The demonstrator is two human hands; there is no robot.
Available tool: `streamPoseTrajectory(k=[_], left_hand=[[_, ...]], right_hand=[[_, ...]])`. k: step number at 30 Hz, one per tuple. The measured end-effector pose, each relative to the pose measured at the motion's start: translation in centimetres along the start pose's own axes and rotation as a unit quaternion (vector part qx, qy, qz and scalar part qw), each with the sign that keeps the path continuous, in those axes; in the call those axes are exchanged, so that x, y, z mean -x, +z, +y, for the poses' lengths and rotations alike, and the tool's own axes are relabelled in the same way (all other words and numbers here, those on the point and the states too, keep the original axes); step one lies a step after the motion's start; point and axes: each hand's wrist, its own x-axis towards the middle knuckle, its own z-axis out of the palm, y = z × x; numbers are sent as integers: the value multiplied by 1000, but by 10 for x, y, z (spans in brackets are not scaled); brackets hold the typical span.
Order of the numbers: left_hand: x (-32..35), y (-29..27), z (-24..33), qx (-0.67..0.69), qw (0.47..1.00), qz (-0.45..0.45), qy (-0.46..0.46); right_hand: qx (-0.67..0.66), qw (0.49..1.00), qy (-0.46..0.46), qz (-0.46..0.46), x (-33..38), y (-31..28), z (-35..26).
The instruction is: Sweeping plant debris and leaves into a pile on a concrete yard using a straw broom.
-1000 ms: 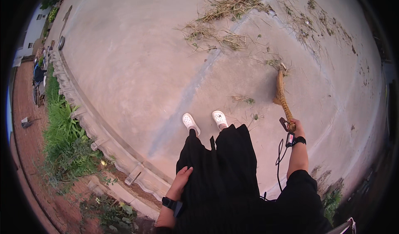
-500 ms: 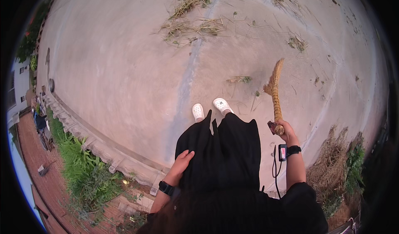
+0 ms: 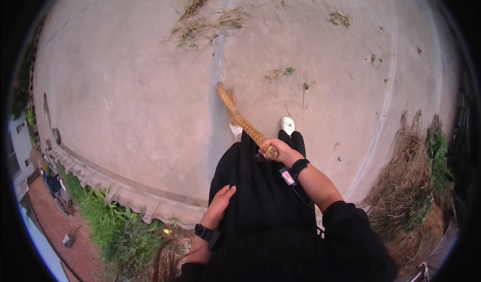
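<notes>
The right hand (image 3: 279, 152) encircles the butt of a tan, bound-straw broom (image 3: 249, 126), partly hiding a white perforated clog (image 3: 235, 128). Left hand (image 3: 219, 204) against loose black trousers (image 3: 255, 197): fingers obscured, grip indeterminable. The broom's bristles lie over the pale grey concrete yard (image 3: 135, 91), inside its kerbed lower-left edge.

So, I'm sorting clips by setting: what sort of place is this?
Outdoors, probably a concrete yard or a flat roof: there is a broad concrete floor, a low ledge along its edge, and green plants just beyond that.
</notes>
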Motion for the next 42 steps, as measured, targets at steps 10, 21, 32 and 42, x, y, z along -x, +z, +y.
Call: streamPoseTrajectory(k=[10, 21, 32, 42], left_hand=[[-17, 97, -77, -31, 998, 50, 4], [-19, 151, -130, -105, 994, 31, 1], [-19, 90, -125, -123, 991, -40, -26], [6, -6, -157, -169, 984, -19, -44]], right_hand=[[-112, 982, -115, 97, 128, -287, -27], [-183, 860, -327, 347, 211, -422, 9], [-56, 989, -129, 37, 186, -248, 124], [-181, 981, -64, -30, 25, -153, 178]])
